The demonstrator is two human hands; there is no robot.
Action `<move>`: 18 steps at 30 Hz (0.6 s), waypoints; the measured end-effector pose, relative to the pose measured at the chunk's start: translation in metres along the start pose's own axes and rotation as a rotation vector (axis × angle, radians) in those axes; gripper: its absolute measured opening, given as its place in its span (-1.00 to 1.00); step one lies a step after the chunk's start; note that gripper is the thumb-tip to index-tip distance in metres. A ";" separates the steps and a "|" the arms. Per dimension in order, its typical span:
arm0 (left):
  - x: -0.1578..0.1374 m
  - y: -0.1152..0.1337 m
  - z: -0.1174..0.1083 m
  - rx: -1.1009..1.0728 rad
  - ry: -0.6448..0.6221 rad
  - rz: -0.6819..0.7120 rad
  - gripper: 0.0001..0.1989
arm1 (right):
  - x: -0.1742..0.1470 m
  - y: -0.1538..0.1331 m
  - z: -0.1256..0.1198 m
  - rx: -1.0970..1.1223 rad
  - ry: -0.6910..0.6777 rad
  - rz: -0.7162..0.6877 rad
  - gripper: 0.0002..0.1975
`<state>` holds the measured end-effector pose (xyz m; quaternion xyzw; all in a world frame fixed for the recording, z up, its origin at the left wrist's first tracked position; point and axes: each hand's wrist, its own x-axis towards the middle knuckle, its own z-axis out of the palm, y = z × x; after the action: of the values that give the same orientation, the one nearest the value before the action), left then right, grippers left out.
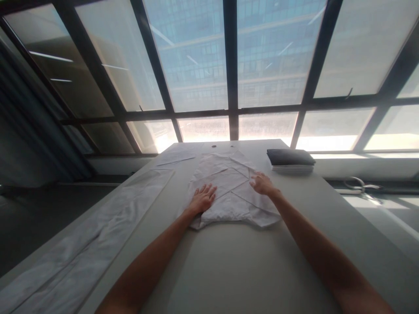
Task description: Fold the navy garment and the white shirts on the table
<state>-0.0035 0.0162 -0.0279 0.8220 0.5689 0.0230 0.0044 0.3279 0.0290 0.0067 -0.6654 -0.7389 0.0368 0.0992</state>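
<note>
A white garment (225,207) lies spread on the white table with its sides folded inward and several crossing creases. Its near edge is curved and slightly rumpled. My left hand (202,198) rests flat on its left side, the fingers spread and pointing away from me. At the garment's right edge, my right hand (261,183) has its fingers bent together on the cloth, seemingly pinching it. The fingertips are small and partly hidden there.
The white table (229,270) stretches toward large windows (268,56). A stack of folded cloth (290,161), dark on top and white below, sits at the far right. Long white fabric (108,226) covers the left side. A shiny metal object (360,185) is beyond the right edge.
</note>
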 end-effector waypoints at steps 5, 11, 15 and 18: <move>-0.005 0.001 -0.004 0.017 -0.029 0.003 -0.44 | -0.002 -0.008 0.036 -0.004 -0.063 -0.183 -0.39; -0.011 0.001 -0.006 0.013 -0.017 -0.003 -0.44 | -0.012 -0.010 0.042 -0.062 -0.073 -0.173 -0.33; -0.034 0.006 -0.009 0.025 0.000 -0.005 -0.45 | -0.034 -0.017 0.040 -0.071 -0.055 -0.211 -0.35; -0.067 0.011 -0.009 0.050 0.003 0.001 -0.45 | -0.062 -0.024 0.045 -0.051 -0.047 -0.256 -0.35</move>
<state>-0.0174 -0.0505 -0.0205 0.8221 0.5691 0.0102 -0.0169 0.3011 -0.0317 -0.0391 -0.5670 -0.8206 0.0210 0.0687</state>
